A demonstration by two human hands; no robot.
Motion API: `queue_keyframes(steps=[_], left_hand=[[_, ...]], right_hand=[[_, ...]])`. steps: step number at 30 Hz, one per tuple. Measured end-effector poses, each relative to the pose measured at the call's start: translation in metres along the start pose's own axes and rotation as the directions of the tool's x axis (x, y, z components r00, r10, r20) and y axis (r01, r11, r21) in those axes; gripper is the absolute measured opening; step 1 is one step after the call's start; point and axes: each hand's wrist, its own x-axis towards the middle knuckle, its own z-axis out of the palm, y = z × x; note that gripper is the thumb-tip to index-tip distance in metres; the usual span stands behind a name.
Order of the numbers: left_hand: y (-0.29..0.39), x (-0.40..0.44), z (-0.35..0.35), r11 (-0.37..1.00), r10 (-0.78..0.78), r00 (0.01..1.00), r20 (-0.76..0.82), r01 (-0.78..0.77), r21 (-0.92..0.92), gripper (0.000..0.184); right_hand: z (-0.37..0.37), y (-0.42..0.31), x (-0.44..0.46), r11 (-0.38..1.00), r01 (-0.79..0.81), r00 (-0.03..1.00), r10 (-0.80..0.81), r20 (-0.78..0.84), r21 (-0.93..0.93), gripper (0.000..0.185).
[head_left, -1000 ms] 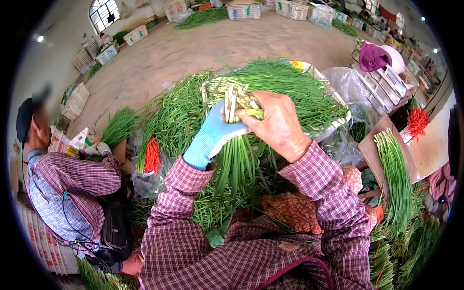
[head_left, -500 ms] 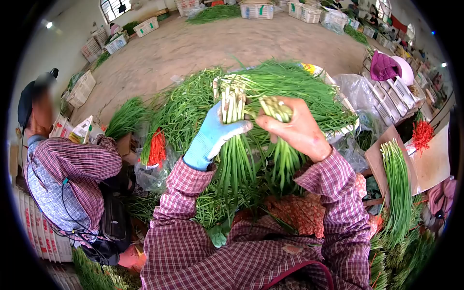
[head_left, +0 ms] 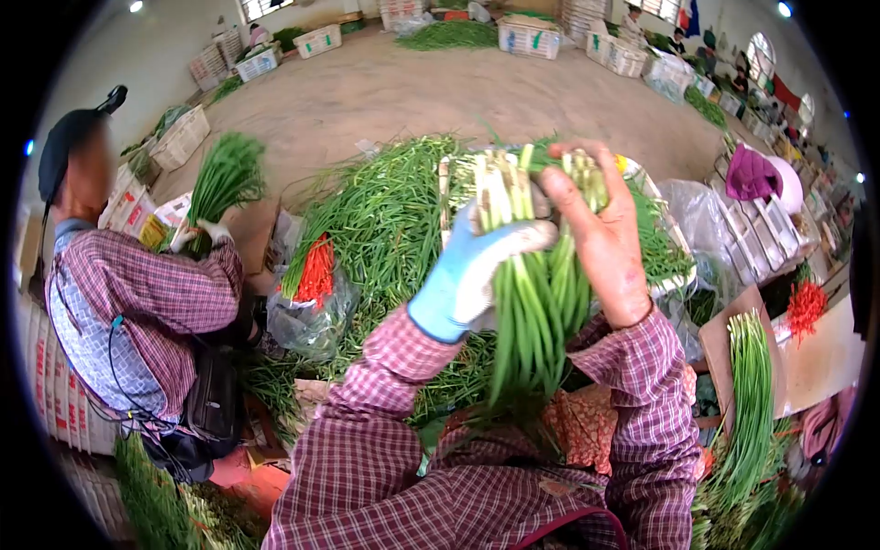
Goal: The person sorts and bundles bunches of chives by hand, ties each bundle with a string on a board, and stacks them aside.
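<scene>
My left hand (head_left: pixel 477 261), in a blue and white glove, is closed around a thick bunch of chives (head_left: pixel 498 194), white ends up and green leaves hanging down. Beside it, my bare right hand (head_left: pixel 607 234) grips a smaller bunch of chives (head_left: pixel 587 174) near its pale ends. The leaves of the two bunches hang against each other, so where one stops is hard to see. Behind and below lies a heap of loose chives (head_left: pixel 385 206), with a white crate (head_left: pixel 683 247) of them partly hidden by my hands.
A co-worker (head_left: pixel 137 293) at left holds a green bunch (head_left: pixel 225 179) in gloved hands. Red ties (head_left: pixel 316 270) lie on the heap; more red ties (head_left: pixel 805 307) hang at right. A finished-looking bunch (head_left: pixel 752 394) rests on cardboard (head_left: pixel 720 344). Crates (head_left: pixel 530 38) stand at the back.
Both hands have moved right and closer together, bringing the two bunches side by side. The co-worker has sat more upright and now holds up a green bunch. My view has shifted slightly.
</scene>
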Motion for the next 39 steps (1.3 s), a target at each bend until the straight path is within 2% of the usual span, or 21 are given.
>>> queue_keyframes(steps=[2, 5, 8, 10, 13, 14, 15, 17, 19, 21, 22, 26, 28, 30, 31, 34, 35, 36, 37, 38, 39], left_hand=[[-0.003, 0.003, 0.008, 0.995, 0.099, 0.994, 0.043, -0.099, -0.005, 0.040], [-0.011, 0.003, 0.012, 0.991, -0.003, 0.997, 0.075, 0.013, -0.130, 0.043], [-0.037, -0.006, 0.002, 0.998, 0.064, 0.992, 0.107, -0.064, -0.004, 0.043], [-0.039, -0.016, 0.001, 0.995, 0.050, 0.995, 0.083, -0.057, 0.086, 0.042], [-0.037, -0.029, 0.002, 0.957, -0.217, 0.976, 0.018, 0.216, -0.193, 0.045], [-0.052, -0.028, -0.014, 0.927, -0.324, 0.942, 0.087, 0.334, -0.168, 0.042], [-0.045, -0.034, -0.010, 0.950, -0.307, 0.950, 0.060, 0.309, -0.043, 0.042], [-0.052, -0.034, -0.014, 0.948, -0.307, 0.948, 0.084, 0.313, -0.062, 0.029], [-0.080, -0.040, -0.048, 0.999, -0.039, 0.958, 0.284, 0.046, -0.016, 0.038], [-0.086, -0.034, -0.050, 0.901, -0.111, 0.927, 0.358, 0.246, -0.358, 0.050], [-0.077, -0.033, -0.039, 0.754, -0.086, 0.921, 0.380, 0.309, -0.579, 0.046], [-0.093, -0.042, -0.045, 0.691, -0.172, 0.921, 0.349, 0.365, -0.624, 0.057], [-0.092, -0.038, -0.043, 0.846, -0.169, 0.904, 0.392, 0.337, -0.413, 0.053], [-0.078, -0.029, -0.030, 0.876, -0.264, 0.846, 0.463, 0.411, -0.251, 0.044], [-0.065, -0.022, -0.017, 0.839, -0.357, 0.785, 0.506, 0.508, -0.196, 0.038], [-0.076, -0.001, -0.022, 0.936, -0.181, 0.813, 0.553, 0.315, -0.156, 0.036], [-0.072, 0.010, -0.024, 0.926, -0.129, 0.789, 0.601, 0.313, -0.212, 0.035], [-0.052, 0.013, -0.017, 0.961, -0.159, 0.873, 0.460, 0.244, -0.132, 0.035], [-0.033, 0.016, -0.011, 0.979, -0.184, 0.934, 0.307, 0.203, -0.030, 0.036], [-0.021, 0.033, -0.031, 0.970, -0.178, 0.936, 0.303, 0.219, -0.109, 0.040], [-0.006, 0.034, -0.001, 0.994, -0.053, 0.966, 0.254, 0.076, -0.083, 0.039]], right_hand=[[-0.001, -0.003, 0.002, 0.988, -0.102, 0.995, 0.104, -0.005, 0.112, 0.025], [0.002, -0.007, 0.000, 0.945, -0.202, 0.971, 0.228, -0.075, 0.257, 0.024], [-0.007, 0.002, -0.003, 0.982, -0.170, 0.983, 0.164, -0.078, -0.079, 0.036], [-0.006, 0.003, -0.013, 0.961, -0.270, 0.962, 0.272, 0.021, -0.067, 0.051], [-0.003, 0.016, -0.021, 0.948, 0.039, 0.999, -0.033, 0.027, -0.316, 0.067], [-0.003, 0.018, -0.019, 0.947, 0.030, 0.999, -0.024, 0.024, -0.320, 0.067], [-0.004, 0.018, -0.015, 0.899, 0.151, 0.983, -0.093, 0.157, -0.412, 0.072], [-0.009, 0.010, -0.004, 0.825, 0.322, 0.906, -0.126, 0.404, -0.465, 0.076], [-0.006, 0.015, -0.002, 0.849, 0.407, 0.820, -0.179, 0.543, -0.335, 0.047], [-0.010, 0.021, -0.004, 0.859, 0.410, 0.766, -0.142, 0.627, -0.306, 0.029], [-0.010, 0.023, -0.006, 0.848, 0.426, 0.751, -0.136, 0.647, -0.316, 0.024], [-0.021, 0.029, -0.011, 0.823, 0.448, 0.718, -0.098, 0.689, -0.349, 0.029], [-0.025, 0.029, -0.007, 0.803, 0.448, 0.708, -0.050, 0.705, -0.393, 0.038], [-0.028, 0.022, -0.005, 0.733, 0.373, 0.640, 0.240, 0.730, -0.568, 0.043], [-0.032, 0.027, -0.003, 0.826, 0.256, 0.663, 0.228, 0.713, -0.502, 0.058], [-0.032, 0.034, 0.005, 0.882, 0.211, 0.802, 0.091, 0.590, -0.422, 0.055], [-0.043, 0.029, 0.013, 0.833, 0.235, 0.838, 0.088, 0.539, -0.501, 0.074], [-0.048, 0.025, 0.008, 0.839, 0.219, 0.844, 0.092, 0.528, -0.498, 0.074], [-0.053, 0.023, 0.003, 0.943, 0.086, 0.876, 0.082, 0.476, -0.321, 0.086], [-0.056, 0.020, -0.002, 0.993, -0.033, 0.903, 0.080, 0.422, -0.117, 0.100], [-0.055, 0.031, -0.011, 0.999, -0.021, 0.893, 0.040, 0.449, -0.048, 0.118]])
